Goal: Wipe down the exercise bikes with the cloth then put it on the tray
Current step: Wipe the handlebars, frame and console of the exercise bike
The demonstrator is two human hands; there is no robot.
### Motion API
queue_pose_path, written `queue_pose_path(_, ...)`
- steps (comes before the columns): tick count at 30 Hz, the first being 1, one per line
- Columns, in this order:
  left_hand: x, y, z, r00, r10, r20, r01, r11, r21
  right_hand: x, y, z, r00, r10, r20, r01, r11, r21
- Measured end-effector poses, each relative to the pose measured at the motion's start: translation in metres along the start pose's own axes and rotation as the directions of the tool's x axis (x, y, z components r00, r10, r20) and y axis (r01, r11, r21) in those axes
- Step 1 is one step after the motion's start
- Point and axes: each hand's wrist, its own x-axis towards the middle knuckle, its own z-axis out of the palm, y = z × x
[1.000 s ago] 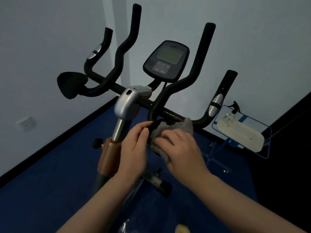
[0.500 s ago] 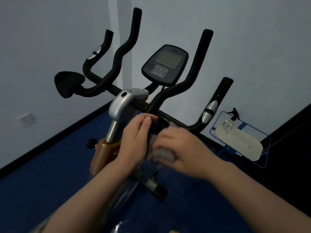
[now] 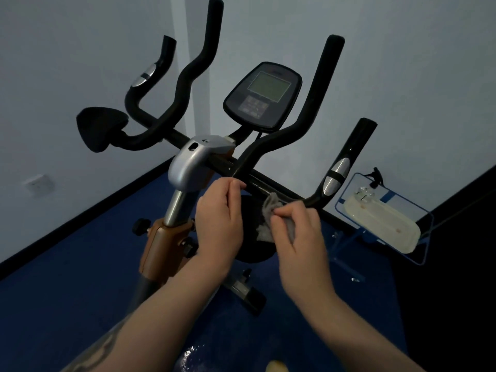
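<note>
1. Cloth (image 3: 268,221): a small grey rag, bunched, held just below the black crossbar (image 3: 271,187) of the exercise bike (image 3: 188,167), its upper corner at or nearly at the bar.
2. Right hand (image 3: 298,232): fingers curled, pinching the cloth between thumb and fingertips.
3. Left hand (image 3: 218,213): fingers curled, tips near the crossbar beside the silver clamp cover (image 3: 188,165); it appears to hold nothing, though the palm side is hidden.
4. Step in hand, as judged: wiping the crossbar. Best done with the cloth wrapped round the tube and drawn along it toward the right-side handle (image 3: 346,162), the other hand steadying the frame; open the rag out for more contact.
5. Tray (image 3: 375,226): pale, on a blue-framed stand to the right, well apart from the cloth.
6. Console (image 3: 264,96): screen blank; the button markings are too small to read. No brand name is legible anywhere.
</note>
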Motion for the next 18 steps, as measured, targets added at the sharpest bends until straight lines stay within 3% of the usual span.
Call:
queue_pose_path(3,-0.001,-0.001,0.001,0.999,0.045,-0.017,-0.044,0.997,0.056,0.018,-0.01,0.007,0.993,0.115,0.016,-0.114,0.992,-0.049)
queue_pose_path(6,-0.002,-0.003,0.001,0.997,0.079,-0.014,-0.078,0.995,0.066,0.003,-0.017,0.015,0.986,0.153,-0.064,-0.148,0.986,0.074)
queue_pose_path(10,-0.002,-0.002,0.001,0.994,0.108,-0.013,-0.107,0.99,0.096,-0.003,-0.006,-0.013,0.962,0.237,0.133,-0.257,0.954,0.157)
queue_pose_path(12,-0.002,-0.003,-0.001,0.992,0.126,-0.005,-0.125,0.985,0.119,0.019,-0.002,-0.036,0.957,0.257,0.138,-0.278,0.946,0.166)
queue_pose_path(15,-0.001,-0.001,-0.001,0.99,0.139,0.005,-0.137,0.974,0.181,0.058,-0.005,-0.058,0.998,0.058,-0.005,-0.056,0.988,0.143)
queue_pose_path(16,-0.002,-0.001,-0.001,0.991,0.133,0.0,-0.131,0.972,0.197,0.068,-0.007,-0.059,0.999,-0.041,0.031,0.039,0.997,0.062)
queue_pose_path(18,-0.002,-0.001,-0.001,0.992,0.12,-0.028,-0.111,0.971,0.211,0.082,-0.004,-0.057,0.939,-0.152,0.308,0.206,0.967,-0.15)
